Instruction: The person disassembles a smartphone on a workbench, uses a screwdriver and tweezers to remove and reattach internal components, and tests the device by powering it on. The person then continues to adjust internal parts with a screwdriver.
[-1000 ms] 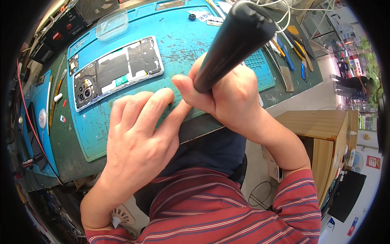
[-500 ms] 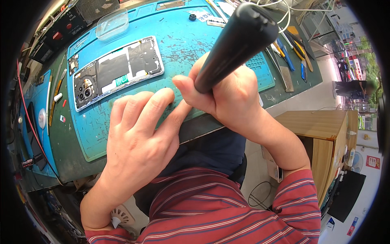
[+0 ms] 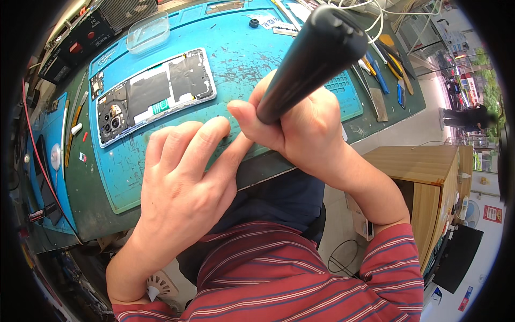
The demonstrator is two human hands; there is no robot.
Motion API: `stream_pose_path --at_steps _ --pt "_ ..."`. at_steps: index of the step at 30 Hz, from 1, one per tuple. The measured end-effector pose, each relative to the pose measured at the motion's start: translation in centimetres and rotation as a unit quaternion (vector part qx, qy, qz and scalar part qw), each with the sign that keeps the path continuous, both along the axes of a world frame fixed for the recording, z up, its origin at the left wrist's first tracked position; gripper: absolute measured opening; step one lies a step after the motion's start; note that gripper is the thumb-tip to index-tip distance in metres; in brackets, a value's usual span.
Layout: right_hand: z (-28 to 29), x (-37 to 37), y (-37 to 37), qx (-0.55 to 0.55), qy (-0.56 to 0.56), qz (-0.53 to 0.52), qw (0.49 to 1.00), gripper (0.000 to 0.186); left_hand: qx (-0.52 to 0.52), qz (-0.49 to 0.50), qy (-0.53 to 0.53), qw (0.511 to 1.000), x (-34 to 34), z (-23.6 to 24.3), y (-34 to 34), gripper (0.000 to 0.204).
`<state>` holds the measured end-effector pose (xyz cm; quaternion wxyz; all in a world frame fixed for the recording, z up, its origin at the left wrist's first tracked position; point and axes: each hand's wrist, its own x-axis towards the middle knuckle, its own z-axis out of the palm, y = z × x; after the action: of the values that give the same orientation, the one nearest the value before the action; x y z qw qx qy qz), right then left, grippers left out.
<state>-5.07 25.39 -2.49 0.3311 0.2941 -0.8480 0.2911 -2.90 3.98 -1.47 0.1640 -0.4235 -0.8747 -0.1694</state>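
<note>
My right hand (image 3: 311,121) is closed round a thick black cylindrical tool (image 3: 316,59), which tilts up toward me. Its lower end is hidden behind the hand, so its kind does not show. Next to it, my left hand (image 3: 188,166) is over the mat's near edge with fingers bent. Its index finger reaches under the right hand; thumb and fingertips are hidden, and anything pinched there cannot be made out. Beyond the left hand lies an opened phone (image 3: 153,96), with its camera module, black inner covers and a green strip showing. Neither hand touches it.
Under the phone is a worn blue work mat (image 3: 236,70). A clear plastic box (image 3: 148,33) stands at the back left, near a black device (image 3: 80,45). Tweezers, pliers and other tools (image 3: 389,70) lie at the right. A wooden cabinet (image 3: 413,163) stands beside my right arm.
</note>
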Motion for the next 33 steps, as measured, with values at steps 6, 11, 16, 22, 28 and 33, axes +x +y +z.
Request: stream_pose_path --at_steps 6,11,16,22,28,33 --pt "-0.13 -0.01 0.04 -0.005 -0.006 -0.002 1.0 0.029 -0.002 -0.001 -0.005 1.0 0.01 0.05 -0.02 0.054" --pt "0.0 0.04 0.0 0.002 -0.003 -0.004 1.0 0.03 -0.002 -0.001 -0.003 1.0 -0.01 0.02 -0.02 0.054" --pt "0.08 0.08 0.05 0.003 -0.005 -0.004 1.0 0.03 -0.004 -0.001 -0.002 1.0 -0.01 0.06 -0.02 0.054" --pt "0.1 0.07 0.0 -0.002 -0.005 0.0 1.0 0.03 -0.003 -0.001 -0.003 1.0 0.0 0.14 0.03 0.053" --pt "0.09 0.1 0.07 0.006 -0.004 -0.003 1.0 0.03 -0.003 -0.002 -0.004 1.0 -0.02 0.15 0.03 0.053" --pt "0.04 0.05 0.04 0.001 -0.001 0.0 1.0 0.03 -0.001 -0.002 -0.004 1.0 -0.01 0.13 0.02 0.053"
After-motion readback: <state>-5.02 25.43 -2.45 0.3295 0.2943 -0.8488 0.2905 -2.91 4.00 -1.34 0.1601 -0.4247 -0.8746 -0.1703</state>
